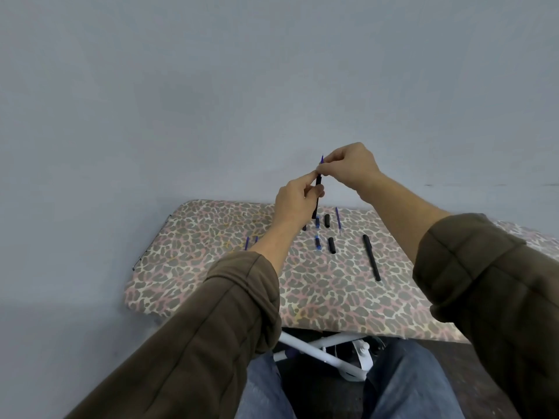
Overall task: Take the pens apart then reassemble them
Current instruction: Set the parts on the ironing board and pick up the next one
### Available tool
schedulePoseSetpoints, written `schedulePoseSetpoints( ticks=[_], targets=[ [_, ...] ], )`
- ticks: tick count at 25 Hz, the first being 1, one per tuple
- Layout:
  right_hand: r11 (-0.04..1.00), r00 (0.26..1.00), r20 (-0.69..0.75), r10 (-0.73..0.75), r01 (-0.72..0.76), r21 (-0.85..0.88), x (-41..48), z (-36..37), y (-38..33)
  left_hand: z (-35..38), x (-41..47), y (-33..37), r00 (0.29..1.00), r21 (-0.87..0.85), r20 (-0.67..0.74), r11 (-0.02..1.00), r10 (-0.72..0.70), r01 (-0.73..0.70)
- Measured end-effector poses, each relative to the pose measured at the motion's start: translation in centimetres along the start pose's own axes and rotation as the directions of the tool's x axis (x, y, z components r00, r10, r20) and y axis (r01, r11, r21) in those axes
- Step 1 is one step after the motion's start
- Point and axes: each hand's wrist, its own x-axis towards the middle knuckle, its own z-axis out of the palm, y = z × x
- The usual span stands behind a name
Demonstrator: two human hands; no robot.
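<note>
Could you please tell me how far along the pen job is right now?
Done: parts lie loose on the patterned table: a blue refill, two short black sleeves, a long barrel. In hand: the left hand grips a black tube while the right hand pinches its refill tip; in or out, I cannot tell. Left: reassembling the loose parts.

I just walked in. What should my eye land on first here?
First, the two hands raised mid-picture: the left hand holds a black pen barrel nearly upright, while the right hand pinches a blue refill at its top. Below them, a leopard-print table carries loose pen parts, with a long black barrel lying to the right.
</note>
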Motion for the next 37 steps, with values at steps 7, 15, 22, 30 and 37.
schedulePoseSetpoints(
  ticks=[7, 15, 22, 30, 37],
  targets=[
    [0.999, 0.997, -0.064, -0.038, 0.039, 0.018, -1.9, -3.6, -2.1, 0.0, -1.6, 3.0, 1.000, 0.006, 0.017, 1.000, -0.014, 0.014],
    [0.985, 0.965, -0.248, -0.084, 0.119, 0.128, -2.0, -8.2, -3.7, -0.6, -1.6, 3.7, 0.998, 0.105, -0.021, 0.993, -0.052, 0.054],
    [0.998, 0.974, -0.222, 0.033, -0.043, -0.042, -1.0, -6.9, 0.0, -0.7, -0.8, 1.6, 0.982, 0.212, -0.068, 0.959, -0.178, 0.189],
    [0.931, 0.977, -0.059, 0.206, -0.214, -0.297, 0.7, -2.0, 6.7, 0.6, 0.4, -2.8, 0.937, 0.343, -0.101, 0.873, -0.333, 0.347],
    [0.792, 0.935, -0.012, 0.354, -0.306, -0.529, 2.8, 2.1, 12.0, 2.3, 1.9, -6.1, 0.887, 0.427, -0.003, 0.801, -0.463, 0.419]
  ],
)
